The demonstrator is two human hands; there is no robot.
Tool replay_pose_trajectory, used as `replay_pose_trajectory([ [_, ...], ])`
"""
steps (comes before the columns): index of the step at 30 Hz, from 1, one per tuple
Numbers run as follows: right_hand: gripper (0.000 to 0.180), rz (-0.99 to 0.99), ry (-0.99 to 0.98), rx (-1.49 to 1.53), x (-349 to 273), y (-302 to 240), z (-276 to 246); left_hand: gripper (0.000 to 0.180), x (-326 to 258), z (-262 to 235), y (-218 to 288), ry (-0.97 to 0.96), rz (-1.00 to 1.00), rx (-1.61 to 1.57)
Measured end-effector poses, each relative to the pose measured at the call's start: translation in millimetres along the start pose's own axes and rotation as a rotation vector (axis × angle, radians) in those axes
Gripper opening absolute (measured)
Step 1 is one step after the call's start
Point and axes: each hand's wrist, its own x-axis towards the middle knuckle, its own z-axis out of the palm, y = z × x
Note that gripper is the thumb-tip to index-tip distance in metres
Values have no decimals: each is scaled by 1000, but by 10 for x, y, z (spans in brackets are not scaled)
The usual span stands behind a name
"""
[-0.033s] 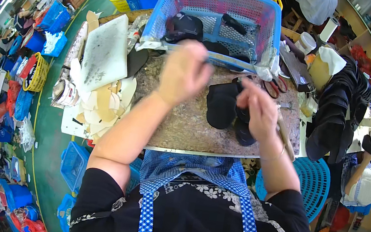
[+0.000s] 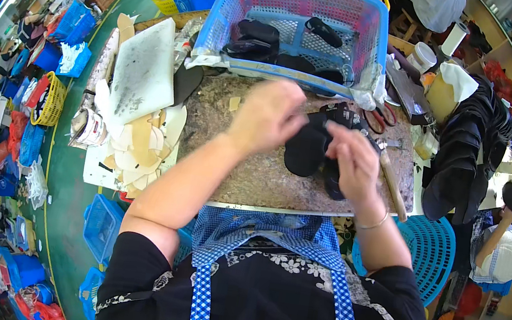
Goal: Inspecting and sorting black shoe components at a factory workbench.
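Note:
My left hand [image 2: 268, 117] hovers over the middle of the worn board [image 2: 246, 181], its fingers curled under and smeared, so what they hold cannot be told. Beside it, at the right, lies a flat black rounded piece [image 2: 305, 152], shaped like a shoe part. My right hand [image 2: 356, 164] is over the right edge of that piece, fingers loosely stretched and apart. More black pieces [image 2: 339, 113] show above and below this hand, partly hidden by it. Behind the hands, a blue plastic basket [image 2: 281, 76] holds several black shoe-like pieces [image 2: 253, 40].
Red-handled scissors [image 2: 379, 118] and a wooden-handled tool [image 2: 393, 182] lie at the board's right. A stack of black pieces [image 2: 462, 156] stands farther right. On the left are a white slab [image 2: 144, 69] and pale cut scraps [image 2: 139, 150]. Another person [image 2: 504, 254] sits at far right.
My left hand has come away from the basket, rightward and nearer to me. The black pieces in the basket's left part lie differently. A small tan scrap now shows on the board.

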Motion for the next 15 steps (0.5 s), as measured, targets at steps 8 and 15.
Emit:
replay_pose_trajectory([
  [8, 9, 392, 139, 186, -626, -7, 128, 38, -351, 332, 163, -402, -641, -403],
  [15, 17, -88, -183, -71, -522, 59, 381, 34, -687, 174, 312, -272, -671, -256],
])
